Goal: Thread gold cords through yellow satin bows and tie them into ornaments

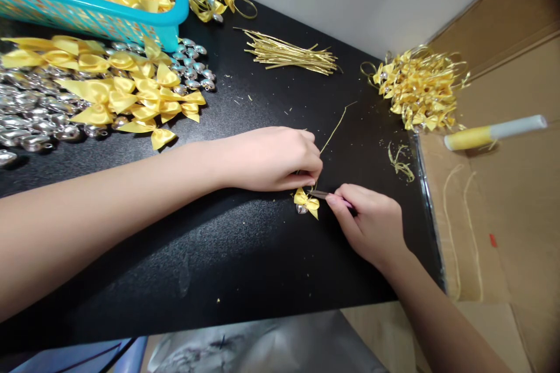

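Note:
My left hand (273, 158) rests on the black table (227, 256) with its fingers pinched round a thin gold cord (335, 128) that runs up and to the right. Just below its fingertips lies a small yellow ribbon bow (307, 203) with a silver bead at its left side. My right hand (371, 224) is closed on a slim dark tool (326, 194), whose tip reaches the bow. Whether the left fingers also touch the bow is hidden.
A blue basket (94, 14) of yellow bows stands at the back left, with loose bows (126, 96) and silver beads (30, 119) in front. Cut gold cords (291, 55) lie at the back. Finished bows (420, 90) pile at the right edge. A yellow-and-white tube (494, 132) lies on cardboard (516, 210).

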Action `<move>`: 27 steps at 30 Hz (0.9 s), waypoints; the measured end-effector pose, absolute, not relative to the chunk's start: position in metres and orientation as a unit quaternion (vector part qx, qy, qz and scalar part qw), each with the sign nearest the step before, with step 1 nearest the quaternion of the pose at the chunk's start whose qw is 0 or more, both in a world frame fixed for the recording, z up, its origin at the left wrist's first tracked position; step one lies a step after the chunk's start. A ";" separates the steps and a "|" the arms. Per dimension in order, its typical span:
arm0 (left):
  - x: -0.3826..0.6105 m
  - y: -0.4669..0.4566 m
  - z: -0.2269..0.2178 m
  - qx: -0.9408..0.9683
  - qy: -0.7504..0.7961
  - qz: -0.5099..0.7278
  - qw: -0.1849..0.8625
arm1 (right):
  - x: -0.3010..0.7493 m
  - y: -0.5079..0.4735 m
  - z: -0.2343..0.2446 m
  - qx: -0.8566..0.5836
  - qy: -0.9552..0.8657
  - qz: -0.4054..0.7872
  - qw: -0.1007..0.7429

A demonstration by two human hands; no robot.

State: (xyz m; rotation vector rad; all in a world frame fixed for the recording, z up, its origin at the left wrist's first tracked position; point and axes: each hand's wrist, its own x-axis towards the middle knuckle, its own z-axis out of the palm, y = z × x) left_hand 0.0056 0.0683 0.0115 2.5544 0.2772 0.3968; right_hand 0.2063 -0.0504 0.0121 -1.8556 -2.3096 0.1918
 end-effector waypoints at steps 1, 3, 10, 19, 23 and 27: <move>0.006 0.068 0.011 0.948 0.102 0.146 0.265 | 0.206 -0.050 0.012 -0.622 -0.776 0.064 0.087; 0.005 0.069 0.011 0.949 0.101 0.144 0.261 | 0.206 -0.050 0.012 -0.621 -0.777 0.059 0.086; 0.004 0.069 0.012 0.950 0.099 0.141 0.260 | 0.209 -0.050 0.014 -0.628 -0.770 0.066 0.094; 0.010 0.076 0.010 0.937 0.163 0.175 0.254 | 0.261 -0.047 0.003 -0.681 -0.715 0.047 0.151; 0.019 0.086 0.010 0.906 0.303 0.241 0.172 | 0.290 -0.031 -0.008 -0.664 -0.728 -0.002 0.171; 0.011 0.077 0.017 0.873 0.415 0.229 0.114 | 0.305 -0.020 -0.018 -0.653 -0.728 -0.034 0.206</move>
